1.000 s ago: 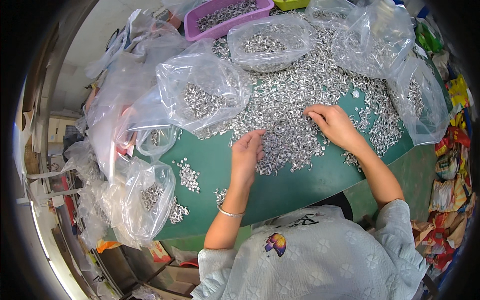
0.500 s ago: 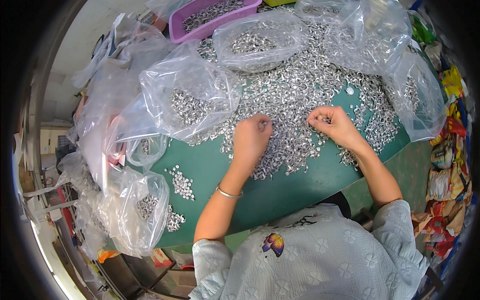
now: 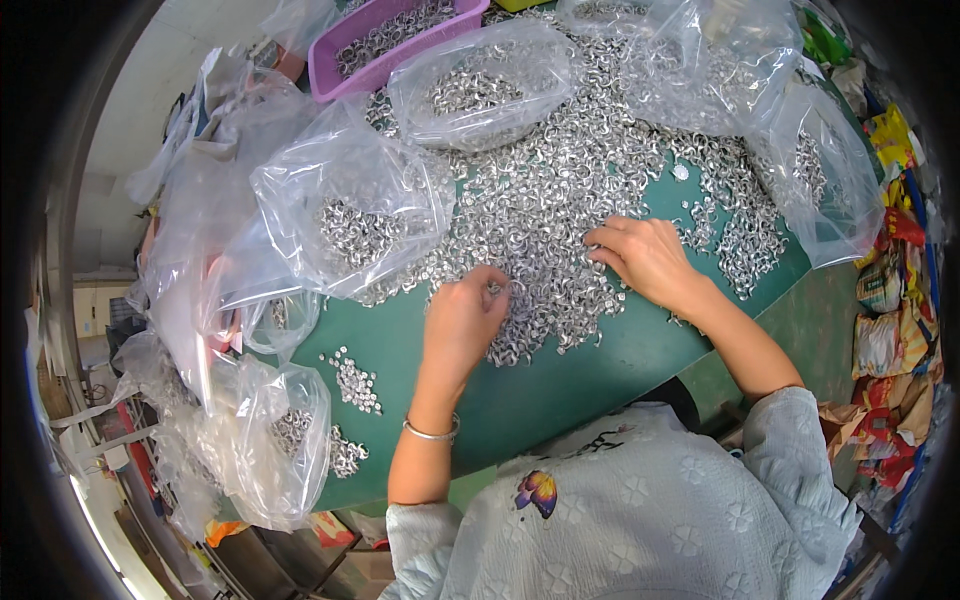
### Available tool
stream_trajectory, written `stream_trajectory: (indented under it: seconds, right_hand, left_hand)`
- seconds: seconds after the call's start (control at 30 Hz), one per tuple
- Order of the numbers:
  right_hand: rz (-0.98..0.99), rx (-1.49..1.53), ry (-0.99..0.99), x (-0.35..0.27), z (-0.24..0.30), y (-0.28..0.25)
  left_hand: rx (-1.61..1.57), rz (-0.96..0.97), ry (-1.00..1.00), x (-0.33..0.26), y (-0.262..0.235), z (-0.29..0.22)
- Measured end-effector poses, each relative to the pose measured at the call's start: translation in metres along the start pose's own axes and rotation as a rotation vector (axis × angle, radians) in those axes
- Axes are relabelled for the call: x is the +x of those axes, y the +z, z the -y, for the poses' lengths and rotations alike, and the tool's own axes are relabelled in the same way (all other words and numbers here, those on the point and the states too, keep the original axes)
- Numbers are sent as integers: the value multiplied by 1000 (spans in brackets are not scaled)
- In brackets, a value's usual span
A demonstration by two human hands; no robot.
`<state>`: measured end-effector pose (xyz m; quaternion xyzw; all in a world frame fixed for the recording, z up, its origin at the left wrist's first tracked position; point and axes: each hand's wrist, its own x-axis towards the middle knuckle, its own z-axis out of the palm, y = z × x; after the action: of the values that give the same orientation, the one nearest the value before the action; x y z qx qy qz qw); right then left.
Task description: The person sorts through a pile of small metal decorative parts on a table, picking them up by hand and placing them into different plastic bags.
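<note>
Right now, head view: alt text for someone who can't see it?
A person's bare left hand and right hand, fingers bent, are at the near part of a spread of small silvery metal pieces on a green tabletop. Clear plastic bags with similar pieces surround its left, far and right sides; a purple tray holds more.

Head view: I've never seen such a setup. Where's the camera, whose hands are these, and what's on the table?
No robot here: a person is working bare-handed. The left of two fisheye cameras on their head looks down, so edges bend. On the green table lies a heap of small silvery pieces, with clear plastic bags around it and a purple tray beyond. The left hand is at the heap's near-left edge, the right hand at its right. Any piece held in either is too small to make out.
</note>
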<state>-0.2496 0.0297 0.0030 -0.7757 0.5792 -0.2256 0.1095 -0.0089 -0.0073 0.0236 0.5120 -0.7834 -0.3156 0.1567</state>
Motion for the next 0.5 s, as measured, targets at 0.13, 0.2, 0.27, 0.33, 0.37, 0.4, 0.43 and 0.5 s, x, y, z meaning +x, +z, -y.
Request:
stream_trajectory:
  seconds: [0.13,0.2,0.27,0.33,0.37,0.4,0.43,0.5]
  right_hand:
    - [-29,370,264,5,-6,-11]
    - [-69,798,456,5,-22,-4]
    - [-53,1352,648,4,-30,-10]
    - [-39,1663,729,5,-24,-26]
    - [-29,1815,738,1,-29,-29]
    - [30,1728,713,-2,-32,-29]
    - [89,1641,688,-6,-35,-27]
    - [151,1255,506,-9,-34,-24]
  left_hand:
    - [75,-181,79,7,13,-12]
    - [174,-189,162,13,27,-11]
    - [203,-147,171,10,35,-12]
    - [235,-129,168,4,36,-15]
    - [241,-134,189,1,37,-15]
    - [246,-141,208,-1,36,-15]
    - [251,-148,227,-4,36,-15]
    - [248,-137,213,-9,37,-15]
